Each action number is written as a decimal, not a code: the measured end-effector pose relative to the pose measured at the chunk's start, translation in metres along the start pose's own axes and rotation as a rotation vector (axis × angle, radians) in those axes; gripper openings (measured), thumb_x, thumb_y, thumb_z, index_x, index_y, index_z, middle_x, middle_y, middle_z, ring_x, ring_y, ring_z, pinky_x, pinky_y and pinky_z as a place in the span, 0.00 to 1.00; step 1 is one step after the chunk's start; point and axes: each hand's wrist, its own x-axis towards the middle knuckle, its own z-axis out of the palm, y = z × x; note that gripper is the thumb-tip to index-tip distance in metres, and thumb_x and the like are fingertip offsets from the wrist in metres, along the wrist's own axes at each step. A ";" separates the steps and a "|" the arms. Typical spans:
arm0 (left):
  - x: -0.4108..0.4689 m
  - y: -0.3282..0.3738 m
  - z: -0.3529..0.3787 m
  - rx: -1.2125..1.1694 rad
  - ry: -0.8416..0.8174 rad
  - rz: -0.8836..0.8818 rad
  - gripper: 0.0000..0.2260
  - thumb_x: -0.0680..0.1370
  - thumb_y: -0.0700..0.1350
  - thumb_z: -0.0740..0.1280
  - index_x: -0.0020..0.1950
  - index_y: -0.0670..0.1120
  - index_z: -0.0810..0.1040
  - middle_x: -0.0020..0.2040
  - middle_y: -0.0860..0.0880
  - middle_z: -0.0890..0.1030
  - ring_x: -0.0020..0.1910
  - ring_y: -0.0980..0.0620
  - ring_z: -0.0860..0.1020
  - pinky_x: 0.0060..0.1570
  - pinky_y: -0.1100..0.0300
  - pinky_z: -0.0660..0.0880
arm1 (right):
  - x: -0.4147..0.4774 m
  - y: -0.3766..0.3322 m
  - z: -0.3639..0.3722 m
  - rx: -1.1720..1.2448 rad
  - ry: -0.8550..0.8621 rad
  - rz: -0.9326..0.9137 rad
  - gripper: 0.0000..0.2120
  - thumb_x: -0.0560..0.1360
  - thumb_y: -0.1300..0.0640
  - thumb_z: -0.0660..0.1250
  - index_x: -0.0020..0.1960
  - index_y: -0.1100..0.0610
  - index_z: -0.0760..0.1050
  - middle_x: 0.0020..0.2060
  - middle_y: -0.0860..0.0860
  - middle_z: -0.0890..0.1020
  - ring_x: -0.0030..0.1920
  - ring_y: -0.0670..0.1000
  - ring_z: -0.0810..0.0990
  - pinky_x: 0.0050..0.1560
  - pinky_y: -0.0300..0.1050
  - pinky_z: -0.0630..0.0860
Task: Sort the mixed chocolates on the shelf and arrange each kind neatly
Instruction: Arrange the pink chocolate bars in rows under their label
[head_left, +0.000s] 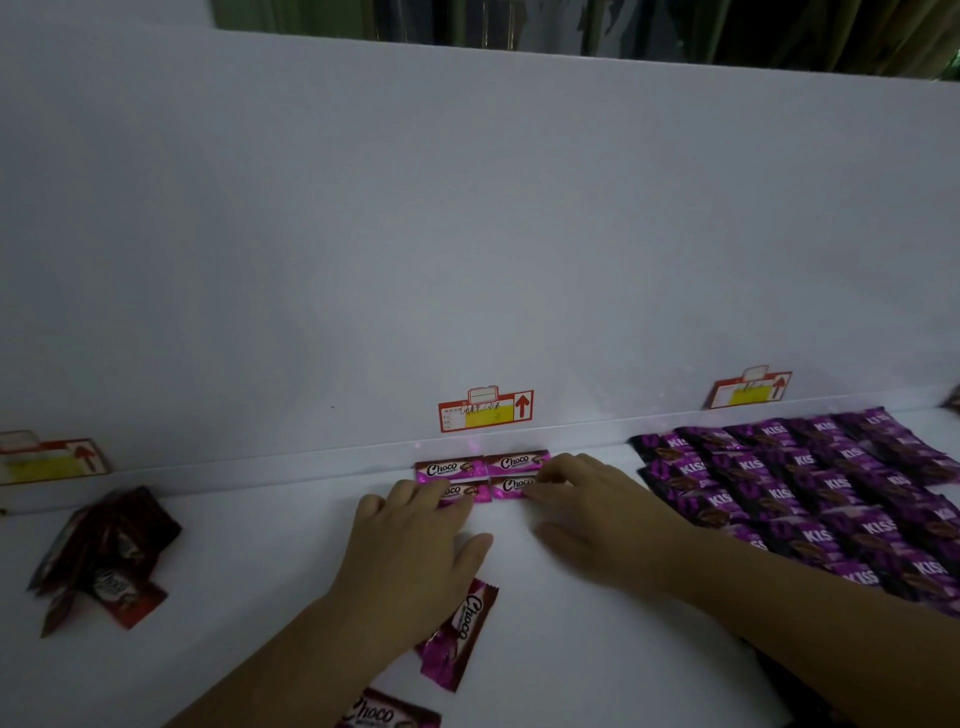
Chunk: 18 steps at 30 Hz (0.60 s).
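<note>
Several pink Choco packets (516, 462) lie in a tight two-by-two block against the shelf's back wall under a price tag (486, 411). My left hand (415, 540) rests flat with its fingertips on the front-left packet (465, 492). My right hand (592, 499) has its fingertips on the front-right packet (511, 486). A loose pink Choco packet (460, 636) lies under my left wrist, and another (387, 714) sits at the bottom edge. Purple Kiss packets (810, 493) lie in rows on the right.
A heap of dark red packets (104, 556) sits at the left below a second price tag (49, 460). A third tag (750, 389) hangs above the Kiss rows. The white shelf (260, 597) runs across the view, its back wall rising behind.
</note>
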 end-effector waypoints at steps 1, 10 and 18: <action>0.000 -0.001 0.001 -0.005 -0.009 -0.004 0.27 0.76 0.63 0.40 0.71 0.56 0.61 0.69 0.56 0.65 0.66 0.55 0.62 0.65 0.55 0.59 | 0.000 0.000 0.000 0.001 -0.005 0.005 0.21 0.79 0.47 0.58 0.70 0.50 0.66 0.65 0.49 0.68 0.61 0.49 0.68 0.62 0.44 0.67; 0.002 -0.001 0.004 -0.018 -0.014 -0.002 0.23 0.79 0.60 0.46 0.73 0.55 0.58 0.72 0.55 0.61 0.69 0.54 0.59 0.67 0.54 0.57 | 0.002 0.000 0.001 0.005 -0.007 0.032 0.22 0.78 0.46 0.58 0.70 0.49 0.65 0.67 0.49 0.67 0.63 0.49 0.67 0.64 0.44 0.66; 0.004 -0.006 -0.021 -0.383 0.050 0.009 0.16 0.82 0.48 0.53 0.68 0.54 0.69 0.68 0.55 0.69 0.66 0.56 0.65 0.67 0.58 0.61 | 0.000 -0.003 -0.001 0.060 0.053 0.030 0.22 0.77 0.47 0.61 0.70 0.49 0.66 0.68 0.48 0.65 0.65 0.48 0.66 0.64 0.40 0.64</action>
